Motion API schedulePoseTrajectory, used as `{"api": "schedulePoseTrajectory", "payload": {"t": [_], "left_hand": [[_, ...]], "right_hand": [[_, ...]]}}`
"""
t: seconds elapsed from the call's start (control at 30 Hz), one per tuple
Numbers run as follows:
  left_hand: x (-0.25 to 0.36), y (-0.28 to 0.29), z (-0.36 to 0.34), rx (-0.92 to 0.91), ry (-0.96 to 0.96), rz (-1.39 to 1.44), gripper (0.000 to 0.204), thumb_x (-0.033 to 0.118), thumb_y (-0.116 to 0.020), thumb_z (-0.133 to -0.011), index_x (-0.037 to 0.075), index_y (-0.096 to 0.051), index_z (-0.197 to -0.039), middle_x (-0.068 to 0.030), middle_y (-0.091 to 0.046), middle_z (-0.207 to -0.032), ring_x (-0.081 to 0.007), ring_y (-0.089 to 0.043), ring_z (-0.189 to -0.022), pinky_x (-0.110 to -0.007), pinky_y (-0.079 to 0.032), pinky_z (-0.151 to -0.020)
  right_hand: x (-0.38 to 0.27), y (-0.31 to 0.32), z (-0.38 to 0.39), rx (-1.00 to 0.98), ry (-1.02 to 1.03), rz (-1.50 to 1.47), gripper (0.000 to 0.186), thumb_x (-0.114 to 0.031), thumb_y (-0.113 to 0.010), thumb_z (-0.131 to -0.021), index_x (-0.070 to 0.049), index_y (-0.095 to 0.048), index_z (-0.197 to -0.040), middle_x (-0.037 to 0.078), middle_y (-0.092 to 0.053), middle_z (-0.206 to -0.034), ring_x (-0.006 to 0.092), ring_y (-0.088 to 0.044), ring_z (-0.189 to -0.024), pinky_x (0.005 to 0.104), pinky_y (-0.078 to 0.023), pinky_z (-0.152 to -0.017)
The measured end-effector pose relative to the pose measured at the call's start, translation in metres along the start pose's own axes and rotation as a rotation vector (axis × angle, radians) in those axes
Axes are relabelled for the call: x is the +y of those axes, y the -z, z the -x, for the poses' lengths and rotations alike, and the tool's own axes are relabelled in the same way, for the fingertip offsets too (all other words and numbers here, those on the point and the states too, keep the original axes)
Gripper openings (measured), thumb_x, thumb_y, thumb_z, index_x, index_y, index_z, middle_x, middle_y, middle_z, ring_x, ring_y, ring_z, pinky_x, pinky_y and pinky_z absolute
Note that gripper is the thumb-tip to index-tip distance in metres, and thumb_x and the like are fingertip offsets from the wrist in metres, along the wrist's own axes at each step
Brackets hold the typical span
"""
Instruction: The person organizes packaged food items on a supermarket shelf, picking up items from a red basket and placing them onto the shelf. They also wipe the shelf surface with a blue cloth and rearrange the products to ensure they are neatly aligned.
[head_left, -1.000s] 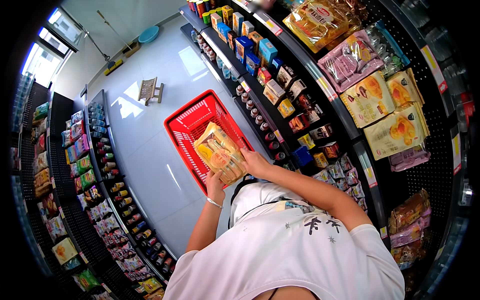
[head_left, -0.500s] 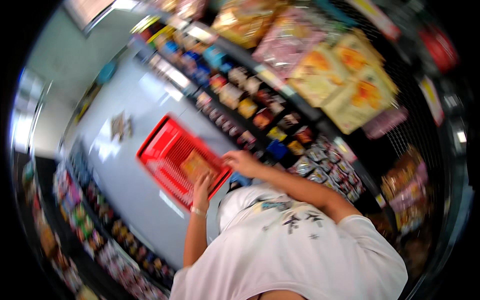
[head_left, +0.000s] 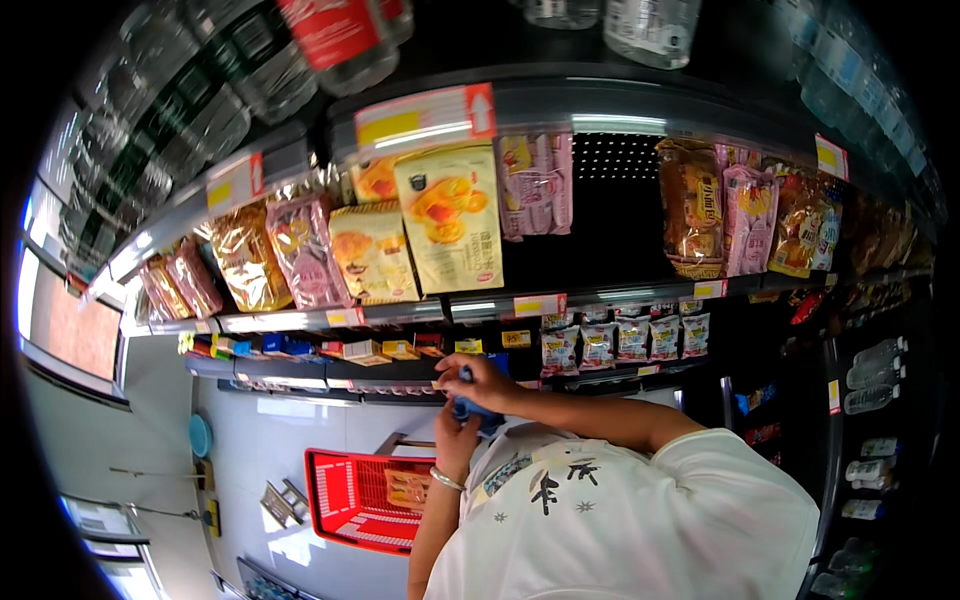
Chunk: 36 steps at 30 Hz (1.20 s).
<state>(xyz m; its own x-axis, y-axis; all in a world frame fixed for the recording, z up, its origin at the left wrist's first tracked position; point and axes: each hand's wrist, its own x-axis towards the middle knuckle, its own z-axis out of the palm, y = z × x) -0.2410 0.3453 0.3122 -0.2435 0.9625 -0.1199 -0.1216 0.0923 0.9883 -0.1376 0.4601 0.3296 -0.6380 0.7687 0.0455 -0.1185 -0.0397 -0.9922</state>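
Note:
In front of my waist my two hands are close together, before the shelf. My right hand point(head_left: 478, 384) reaches across from the right, fingers loosely bent and apart, with nothing seen in it. Just below it my left hand point(head_left: 457, 442), with a light bangle at the wrist, points its fingers upward; they look apart and no held thing shows. Dark blue cloth point(head_left: 484, 420) is visible between and behind the hands. Left of my left forearm is a red plastic basket point(head_left: 335, 500), partly hidden by that arm. Inside it lies an orange-brown food packet point(head_left: 404, 488).
Ahead, a shelf holds yellow snack bags point(head_left: 450, 220), pink packets point(head_left: 536, 185) and bread bags point(head_left: 690, 210). Small white snack packs point(head_left: 632, 340) hang lower. Water bottles point(head_left: 345, 45) stand above. A small stool point(head_left: 284, 502) and a blue basin point(head_left: 201, 436) are on the left floor.
My view has turned toward the shelf and come upright. My left hand, earlier over the packet in the basket, is now beside my right hand, apart from the packet.

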Motion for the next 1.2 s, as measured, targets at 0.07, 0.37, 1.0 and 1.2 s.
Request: {"api": "schedulePoseTrajectory", "payload": {"t": [0.07,0.37,1.0,1.2], "left_hand": [[0.017,-0.030,-0.019,-0.178,-0.010,0.057,0.038,-0.002,-0.065,-0.089,-0.009,-0.052,-0.125,-0.0069,-0.066,-0.103,-0.0088,-0.061,-0.089,-0.023,-0.050,-0.077],[0.094,-0.138,-0.097,-0.194,-0.369,-0.213,0.047,0.006,-0.058,-0.097,0.001,-0.043,-0.141,-0.0104,-0.052,-0.137,-0.0168,-0.050,-0.123,-0.030,-0.041,-0.100],[0.078,-0.200,-0.236,0.050,-0.554,-0.361,0.042,0.021,-0.062,-0.095,-0.002,-0.049,-0.127,-0.0173,-0.059,-0.113,-0.0276,-0.054,-0.103,-0.037,-0.044,-0.092],[0.070,-0.206,-0.241,0.159,-0.692,-0.700,0.033,0.019,-0.062,-0.093,-0.002,-0.054,-0.117,-0.0152,-0.062,-0.105,-0.0251,-0.057,-0.096,-0.036,-0.048,-0.086]], "right_hand": [[-0.014,0.040,0.006,0.116,0.008,-0.143,0.031,0.000,-0.057,-0.090,-0.001,-0.056,-0.121,0.010,-0.067,-0.106,0.0182,-0.066,-0.094,0.0309,-0.053,-0.087],[-0.079,0.179,0.024,0.508,0.243,-0.272,0.044,0.014,-0.042,-0.082,0.000,-0.056,-0.122,0.015,-0.063,-0.116,0.0197,-0.065,-0.094,0.0323,-0.052,-0.088],[-0.090,0.249,-0.030,0.686,0.316,0.479,0.034,-0.007,-0.060,-0.089,-0.003,-0.051,-0.122,0.022,-0.059,-0.110,0.0366,-0.060,-0.103,0.0453,-0.046,-0.089],[-0.042,0.261,-0.028,0.794,0.364,0.822,0.032,-0.010,-0.062,-0.091,-0.004,-0.052,-0.121,0.019,-0.056,-0.109,0.0326,-0.057,-0.102,0.0448,-0.047,-0.090]]}}
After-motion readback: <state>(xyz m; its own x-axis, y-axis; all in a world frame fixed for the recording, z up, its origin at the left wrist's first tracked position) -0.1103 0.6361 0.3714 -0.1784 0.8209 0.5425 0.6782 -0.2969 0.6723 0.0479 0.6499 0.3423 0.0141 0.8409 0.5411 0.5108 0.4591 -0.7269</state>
